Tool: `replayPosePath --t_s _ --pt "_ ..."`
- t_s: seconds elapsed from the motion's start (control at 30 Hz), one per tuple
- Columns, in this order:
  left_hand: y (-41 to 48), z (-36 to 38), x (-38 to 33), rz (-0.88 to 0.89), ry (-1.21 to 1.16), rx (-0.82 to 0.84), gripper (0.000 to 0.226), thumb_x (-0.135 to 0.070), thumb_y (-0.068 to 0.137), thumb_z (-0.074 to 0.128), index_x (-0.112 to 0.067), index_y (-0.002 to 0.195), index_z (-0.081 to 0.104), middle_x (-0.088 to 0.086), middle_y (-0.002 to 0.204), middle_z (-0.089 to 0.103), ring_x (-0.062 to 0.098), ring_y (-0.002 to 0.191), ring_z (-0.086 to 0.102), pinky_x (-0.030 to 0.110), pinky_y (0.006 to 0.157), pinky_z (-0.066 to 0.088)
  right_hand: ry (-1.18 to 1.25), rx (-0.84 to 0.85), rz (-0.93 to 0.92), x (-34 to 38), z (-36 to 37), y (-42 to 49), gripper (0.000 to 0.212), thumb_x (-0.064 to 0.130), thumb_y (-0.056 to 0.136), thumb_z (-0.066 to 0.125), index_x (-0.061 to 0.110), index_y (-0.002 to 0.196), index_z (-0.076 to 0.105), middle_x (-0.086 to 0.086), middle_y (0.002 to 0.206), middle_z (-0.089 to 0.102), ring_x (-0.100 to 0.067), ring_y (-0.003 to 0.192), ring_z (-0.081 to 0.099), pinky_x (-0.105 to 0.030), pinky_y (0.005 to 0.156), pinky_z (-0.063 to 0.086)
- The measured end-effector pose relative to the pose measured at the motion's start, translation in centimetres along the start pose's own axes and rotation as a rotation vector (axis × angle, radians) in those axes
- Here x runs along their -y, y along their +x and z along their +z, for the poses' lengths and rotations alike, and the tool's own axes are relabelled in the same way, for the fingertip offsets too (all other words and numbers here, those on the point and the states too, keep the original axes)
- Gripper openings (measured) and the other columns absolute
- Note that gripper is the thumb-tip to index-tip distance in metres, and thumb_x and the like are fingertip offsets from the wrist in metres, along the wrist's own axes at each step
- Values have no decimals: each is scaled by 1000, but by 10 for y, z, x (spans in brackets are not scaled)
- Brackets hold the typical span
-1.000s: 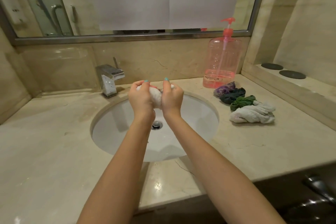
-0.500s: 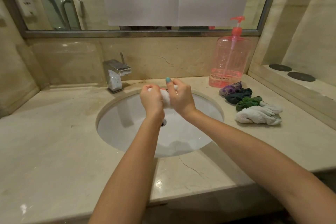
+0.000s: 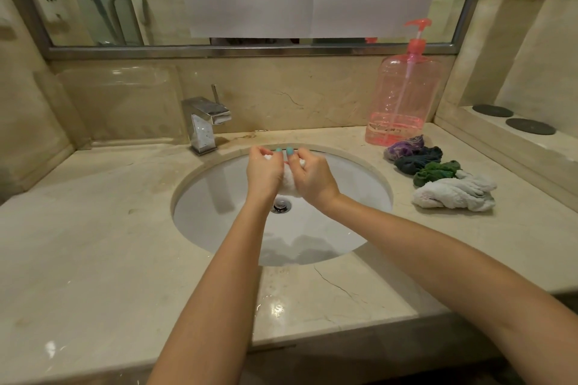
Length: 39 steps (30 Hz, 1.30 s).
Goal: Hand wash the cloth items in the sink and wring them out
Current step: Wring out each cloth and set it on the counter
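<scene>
Over the white oval sink (image 3: 219,222), my left hand (image 3: 261,173) and my right hand (image 3: 314,176) both grip a small bunched white cloth (image 3: 289,184), squeezed between them above the drain (image 3: 281,206). Most of the cloth is hidden inside my fists. On the counter to the right lies a row of wrung cloths: a purple one (image 3: 405,147), a dark blue one (image 3: 417,161), a green one (image 3: 436,172) and a pale white one (image 3: 456,195).
A chrome faucet (image 3: 206,122) stands behind the sink at the left. A pink pump bottle (image 3: 403,97) stands at the back right corner. A raised ledge with two dark round discs (image 3: 513,119) borders the right side. The marble counter (image 3: 93,244) surrounds the sink.
My hands have kept squeezing the white cloth, and my right hand has rotated round it. The view has shifted a little to the left and closer.
</scene>
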<state>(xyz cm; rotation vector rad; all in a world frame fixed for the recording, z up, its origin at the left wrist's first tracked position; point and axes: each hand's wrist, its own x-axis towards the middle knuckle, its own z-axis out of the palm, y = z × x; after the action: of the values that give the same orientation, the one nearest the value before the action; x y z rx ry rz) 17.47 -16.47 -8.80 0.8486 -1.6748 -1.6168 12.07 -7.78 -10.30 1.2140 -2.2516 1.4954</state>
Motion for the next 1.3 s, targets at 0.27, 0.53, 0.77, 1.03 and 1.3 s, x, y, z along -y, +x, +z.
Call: replayPosePath --t_s 0.27,0.53,0.77,1.03,1.3 --pt "-5 -1 7 -165 -53 112 21 -38 97 55 -17 101 50 11 108 61 25 95 59 39 83 51 -57 38 180 -5 -2 4 45 37 101 45 19 60 39 5 55 43 -15 54 40 -31 52 29" --pt "-24 -35 -24 483 847 578 43 -37 77 78 -15 110 64 2 97 68 21 90 63 38 78 52 84 121 394 1 -24 21 45 32 98 47 16 57 38 -2 58 40 -18 56 38 -28 50 33" --pt "-30 -32 -21 219 716 731 63 -52 68 80 -2 103 66 16 97 71 33 94 67 42 81 55 157 93 221 16 -26 12 56 33 101 48 20 50 28 14 32 32 -5 37 32 -24 47 24" --pt "-44 -37 -21 -72 160 995 74 -68 57 80 -9 96 58 1 79 65 12 67 62 24 64 53 351 137 183 24 -37 12 52 24 102 48 13 54 33 4 46 31 -7 45 28 -22 48 23" --pt "-66 -18 5 -223 -518 960 74 -76 47 78 -11 76 55 -1 54 48 7 41 43 17 40 33 551 227 78 45 -39 18 44 31 88 53 -5 64 48 -7 59 35 -17 51 32 -26 49 28"
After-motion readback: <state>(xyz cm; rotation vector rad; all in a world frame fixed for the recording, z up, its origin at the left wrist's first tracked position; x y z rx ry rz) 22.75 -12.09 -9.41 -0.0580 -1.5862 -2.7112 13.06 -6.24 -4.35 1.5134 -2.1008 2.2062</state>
